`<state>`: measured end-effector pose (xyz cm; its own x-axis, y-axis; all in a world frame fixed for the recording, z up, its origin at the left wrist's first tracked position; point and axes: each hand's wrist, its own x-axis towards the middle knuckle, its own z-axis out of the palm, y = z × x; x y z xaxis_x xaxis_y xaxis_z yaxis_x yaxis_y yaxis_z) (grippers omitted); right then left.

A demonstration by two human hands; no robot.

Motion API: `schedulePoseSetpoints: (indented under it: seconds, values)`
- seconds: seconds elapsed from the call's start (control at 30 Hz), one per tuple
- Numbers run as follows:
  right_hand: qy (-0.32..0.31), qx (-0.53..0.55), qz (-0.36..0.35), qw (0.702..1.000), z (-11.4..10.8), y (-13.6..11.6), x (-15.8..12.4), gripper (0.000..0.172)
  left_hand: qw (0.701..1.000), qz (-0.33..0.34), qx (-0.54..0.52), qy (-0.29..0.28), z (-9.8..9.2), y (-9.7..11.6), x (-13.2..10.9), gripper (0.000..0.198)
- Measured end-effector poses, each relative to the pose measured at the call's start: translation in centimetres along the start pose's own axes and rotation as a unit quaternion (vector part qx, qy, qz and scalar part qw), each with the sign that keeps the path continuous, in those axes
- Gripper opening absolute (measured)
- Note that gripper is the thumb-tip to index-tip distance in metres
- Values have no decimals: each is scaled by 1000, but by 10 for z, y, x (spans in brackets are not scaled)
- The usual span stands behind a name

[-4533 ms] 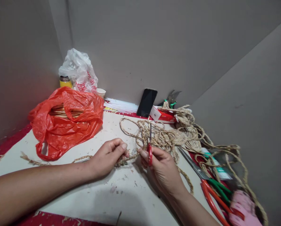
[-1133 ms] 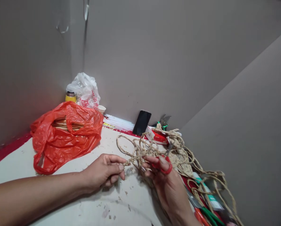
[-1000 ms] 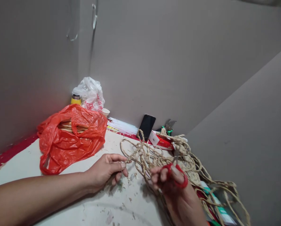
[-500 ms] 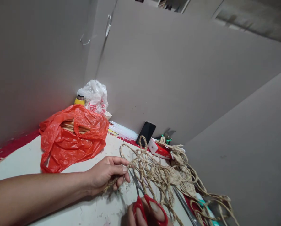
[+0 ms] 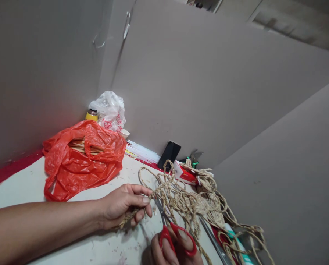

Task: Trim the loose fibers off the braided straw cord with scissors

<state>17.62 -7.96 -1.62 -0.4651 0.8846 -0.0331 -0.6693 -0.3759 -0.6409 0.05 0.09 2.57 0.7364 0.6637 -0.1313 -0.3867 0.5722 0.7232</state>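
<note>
My left hand (image 5: pixel 122 206) rests on the white table (image 5: pixel 23 187), its fingers pinched shut on the end of a braided straw rope (image 5: pixel 181 198). The rope runs right into a tangled heap with a woven coil. At the bottom edge, my right hand (image 5: pixel 172 250) has its fingers through the loops of red-handled scissors (image 5: pixel 175 237). The blades point up and left toward the rope just right of my left fingertips. Most of my right hand is cut off by the frame.
A red plastic bag (image 5: pixel 81 158) holding straw strips lies at the left. Behind it stand a white bag (image 5: pixel 110 110), a yellow bottle (image 5: pixel 92 115) and a cup. A black phone (image 5: pixel 169 154), a red box (image 5: pixel 185 173) and green-handled pliers sit by the wall. Grey walls close in.
My right hand with the scissors dropped from beside the rope to the bottom edge, blades now aimed up at it. The view tilted upward. My left hand kept its pinch on the rope.
</note>
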Motion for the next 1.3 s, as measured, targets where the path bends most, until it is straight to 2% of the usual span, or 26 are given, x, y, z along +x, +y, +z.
schedulePoseSetpoints:
  seconds: [0.23, 0.43, 0.6, 0.83, 0.97, 1.3]
  values:
    - [-24, 1, 6, 1000, 7, 4, 4, 55, 1000, -6, -7, -3, 1, 0, 0, 28]
    - [-36, 46, -8, 998, 11, 4, 7, 58, 1000, -4, 0, 16, 1, 0, 0, 31]
    - [-72, 64, -14, 995, 11, 3, 9, 58, 1000, 3, -1, 30, 1, -1, 1, 33]
    - [-28, 1, -11, 1000, 9, 10, 8, 55, 999, 0, 13, 36, -1, -3, 2, 29]
    - [-18, 19, -6, 1000, 11, 9, 9, 57, 999, 0, 19, 35, -1, -4, 3, 27]
    - [-64, 84, 3, 994, 14, 2, 9, 59, 999, 7, 10, 35, -4, -5, 5, 31]
